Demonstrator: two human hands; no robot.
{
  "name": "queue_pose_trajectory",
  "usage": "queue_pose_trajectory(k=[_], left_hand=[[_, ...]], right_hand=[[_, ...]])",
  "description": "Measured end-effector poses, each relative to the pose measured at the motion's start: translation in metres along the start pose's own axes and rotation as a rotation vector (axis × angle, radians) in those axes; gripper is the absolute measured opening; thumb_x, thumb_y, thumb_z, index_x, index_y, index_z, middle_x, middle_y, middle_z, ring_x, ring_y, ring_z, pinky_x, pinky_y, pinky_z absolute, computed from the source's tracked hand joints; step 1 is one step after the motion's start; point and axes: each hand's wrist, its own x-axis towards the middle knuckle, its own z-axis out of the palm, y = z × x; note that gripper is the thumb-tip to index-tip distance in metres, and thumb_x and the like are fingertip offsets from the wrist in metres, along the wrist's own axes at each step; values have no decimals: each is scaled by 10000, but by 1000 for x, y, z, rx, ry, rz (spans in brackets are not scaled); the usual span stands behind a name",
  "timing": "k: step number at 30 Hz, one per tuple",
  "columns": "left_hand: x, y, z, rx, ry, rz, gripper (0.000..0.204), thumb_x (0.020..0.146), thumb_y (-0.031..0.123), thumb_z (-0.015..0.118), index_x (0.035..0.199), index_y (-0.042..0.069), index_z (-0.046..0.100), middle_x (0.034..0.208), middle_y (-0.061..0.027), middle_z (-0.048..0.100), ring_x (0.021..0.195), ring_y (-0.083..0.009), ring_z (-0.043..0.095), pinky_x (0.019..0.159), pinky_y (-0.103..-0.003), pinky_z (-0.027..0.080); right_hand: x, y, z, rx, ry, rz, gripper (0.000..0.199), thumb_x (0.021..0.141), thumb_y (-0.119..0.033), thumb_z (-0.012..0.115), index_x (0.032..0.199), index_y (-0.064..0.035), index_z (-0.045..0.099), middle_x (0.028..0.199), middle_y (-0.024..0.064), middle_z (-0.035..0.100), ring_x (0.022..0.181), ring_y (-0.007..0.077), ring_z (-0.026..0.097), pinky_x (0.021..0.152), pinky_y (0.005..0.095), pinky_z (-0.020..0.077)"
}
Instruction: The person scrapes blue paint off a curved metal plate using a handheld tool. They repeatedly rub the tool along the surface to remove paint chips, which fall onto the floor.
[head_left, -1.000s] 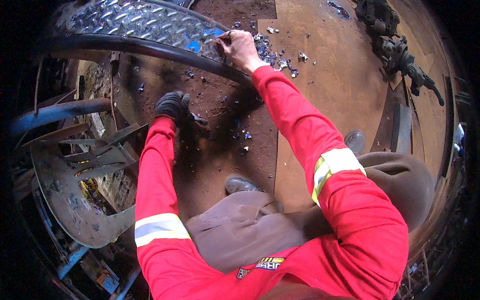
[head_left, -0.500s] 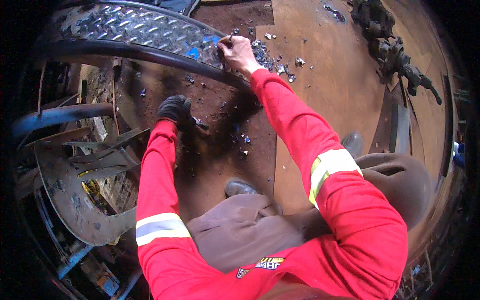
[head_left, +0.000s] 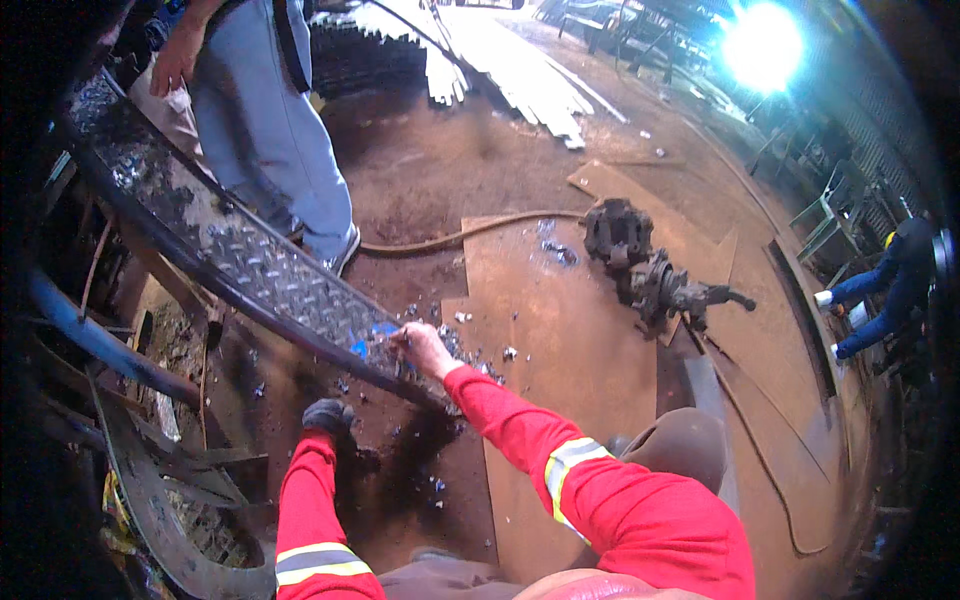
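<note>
My right hand (head_left: 424, 347) is bare and reaches to the near end of a long diamond-pattern steel plate (head_left: 255, 262). Its fingertips are pinched together beside small blue fragments (head_left: 378, 330) on the plate; I cannot tell whether they grip anything. My left hand (head_left: 327, 415) wears a black glove and rests curled on the dark dirt floor below the plate's dark rounded edge. Small glassy shards (head_left: 470, 355) lie scattered around both hands. Both sleeves are red with reflective bands.
Another person (head_left: 270, 130) in grey trousers stands behind the plate. A tan hose (head_left: 470, 232) crosses the floor. A rusty machine part (head_left: 650, 275) lies on brown sheets. Someone in blue (head_left: 890, 285) crouches far right. Curved scrap metal (head_left: 150, 500) is at my left.
The view has tilted up, bringing in the standing person and the far floor. My right hand stays at the plate's end and my left hand stays on the dirt.
</note>
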Motion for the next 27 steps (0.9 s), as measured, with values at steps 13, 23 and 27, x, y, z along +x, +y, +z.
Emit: queue_pose_trajectory(k=[13,23,27], left_hand=[[-5,13,-5,35,25,13,453,833,450,484,946,61,685,965,-187,666,922,-355,641,827,-459,496],[-12,16,-13,84,54,86,451,865,438,449,937,59,682,971,-185,662,929,-362,627,844,-481,480],[1,-6,4,33,92,21,476,871,453,434,907,49,684,933,-188,668,898,-369,634,827,-487,482]], right_hand=[[-13,9,7,-54,61,-6,103,783,-75,656,880,-61,688,812,141,641,783,314,630,697,386,504],[-10,15,-6,24,-69,47,107,766,-72,689,872,-58,701,818,132,664,785,291,647,699,369,513],[-5,2,3,-78,-29,-52,99,772,-63,671,866,-55,699,828,135,663,796,309,639,713,376,511]])
